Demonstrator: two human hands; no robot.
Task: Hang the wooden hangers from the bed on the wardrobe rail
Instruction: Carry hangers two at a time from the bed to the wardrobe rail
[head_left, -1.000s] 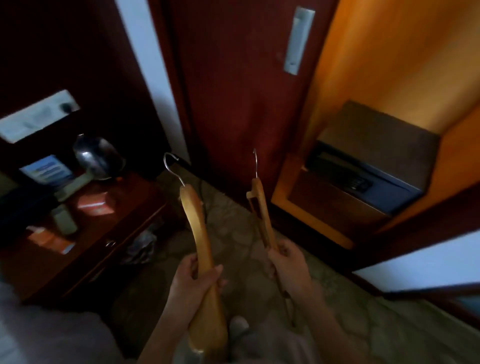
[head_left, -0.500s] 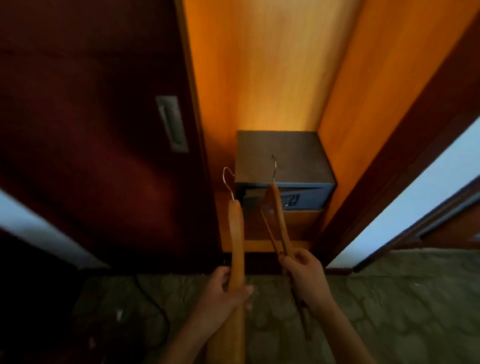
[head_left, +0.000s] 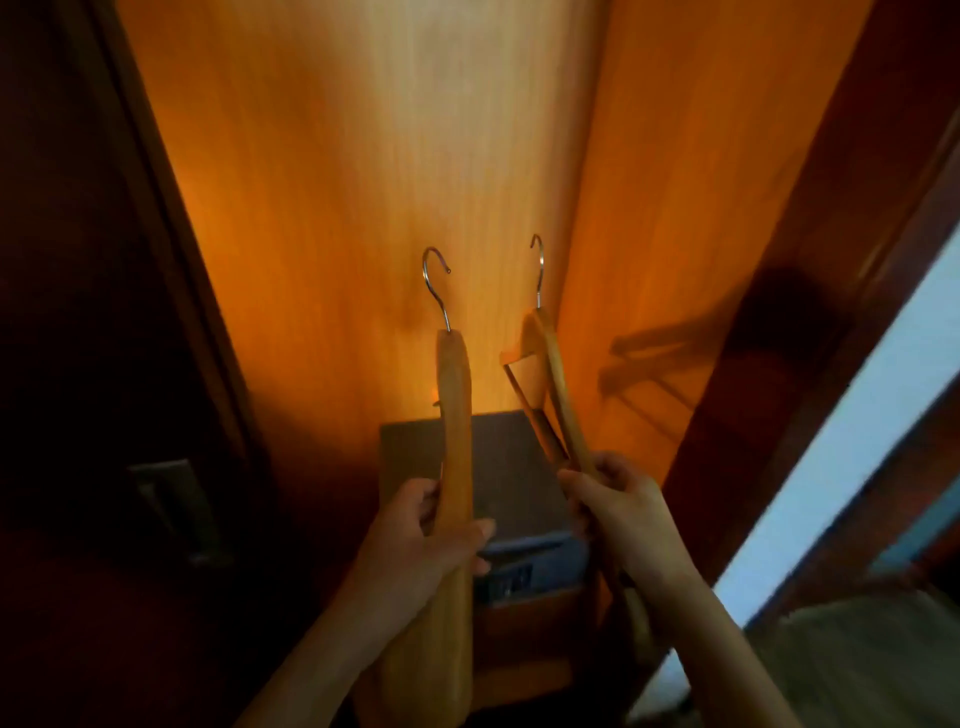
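Observation:
I hold two wooden hangers upright in front of the open wardrobe, metal hooks pointing up. My left hand (head_left: 423, 535) grips the left hanger (head_left: 454, 405) around its thick arm. My right hand (head_left: 621, 506) grips the right hanger (head_left: 553, 369), which has a trouser bar, by its lower arm. Both hooks stand against the lit orange back panel (head_left: 363, 156) of the wardrobe. No rail is in view.
A dark grey safe (head_left: 511, 467) sits low inside the wardrobe behind the hangers. The dark sliding door (head_left: 104, 364) with a recessed metal handle (head_left: 174, 509) is at left. The wardrobe's right side panel (head_left: 675, 208) and dark frame (head_left: 831, 260) stand at right, with a white wall (head_left: 841, 441) beyond.
My view has tilted upward along the wardrobe interior. Both hangers are raised higher, their hooks now above the safe against the back panel.

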